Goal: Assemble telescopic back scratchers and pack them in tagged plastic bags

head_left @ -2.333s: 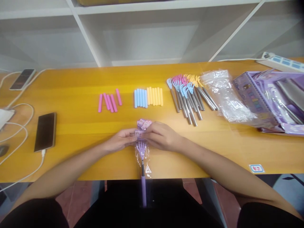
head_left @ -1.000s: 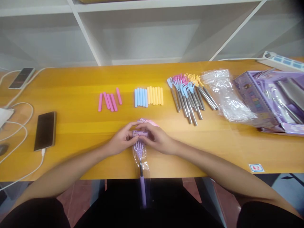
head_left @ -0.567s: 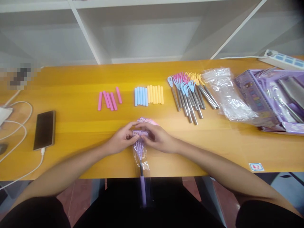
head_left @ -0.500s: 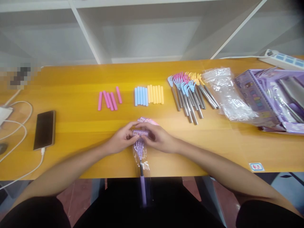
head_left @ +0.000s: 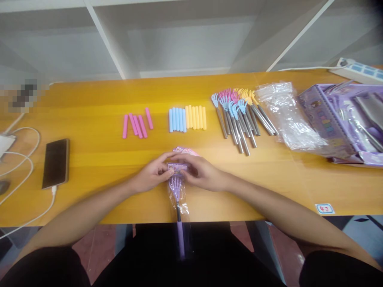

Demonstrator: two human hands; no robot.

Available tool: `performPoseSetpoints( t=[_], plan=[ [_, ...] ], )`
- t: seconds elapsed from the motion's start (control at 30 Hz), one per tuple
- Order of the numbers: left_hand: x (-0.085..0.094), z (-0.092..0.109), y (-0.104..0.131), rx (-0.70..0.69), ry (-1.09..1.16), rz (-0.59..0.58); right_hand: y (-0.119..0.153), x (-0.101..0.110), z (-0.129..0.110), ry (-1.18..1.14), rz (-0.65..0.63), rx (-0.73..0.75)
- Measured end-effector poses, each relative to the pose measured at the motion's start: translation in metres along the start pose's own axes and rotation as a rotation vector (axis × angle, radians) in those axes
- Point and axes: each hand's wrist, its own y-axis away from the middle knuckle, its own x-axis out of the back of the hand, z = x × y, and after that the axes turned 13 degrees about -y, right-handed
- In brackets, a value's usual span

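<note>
A purple back scratcher (head_left: 180, 235) lies inside a clear plastic bag (head_left: 184, 208), its handle reaching past the table's front edge. Across the top of the bag is a small printed purple header card (head_left: 177, 168). My left hand (head_left: 153, 174) pinches the card's left side, thumb in front and fingers behind. On its right side, my right hand (head_left: 205, 173) grips the card in the same way. Just beyond my fingertips, pinkish printed cards (head_left: 187, 151) lie partly hidden by my hands.
Pink sleeves (head_left: 137, 126), blue sleeves (head_left: 177, 120) and yellow sleeves (head_left: 196, 117) lie mid-table. Right of them are a pile of back scratchers (head_left: 236, 119), clear bags (head_left: 295, 119) and a purple box (head_left: 332, 123). A phone (head_left: 56, 163) with cables is at left.
My thumbs have spread slightly apart, baring more of the header card's printed face. The bagged back scratcher stays in place; the view has shifted a little.
</note>
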Motion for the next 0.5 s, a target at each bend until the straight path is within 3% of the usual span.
performPoseSetpoints(
  t=[0.3,0.5],
  plan=[
    [0.003,-0.001,0.0,-0.014,-0.025,-0.037,0.007,0.007,-0.003,-0.026,-0.033,0.003],
    [-0.001,0.0,0.0,-0.024,0.033,-0.026,0.014,0.001,-0.012,-0.197,0.097,-0.128]
  ],
)
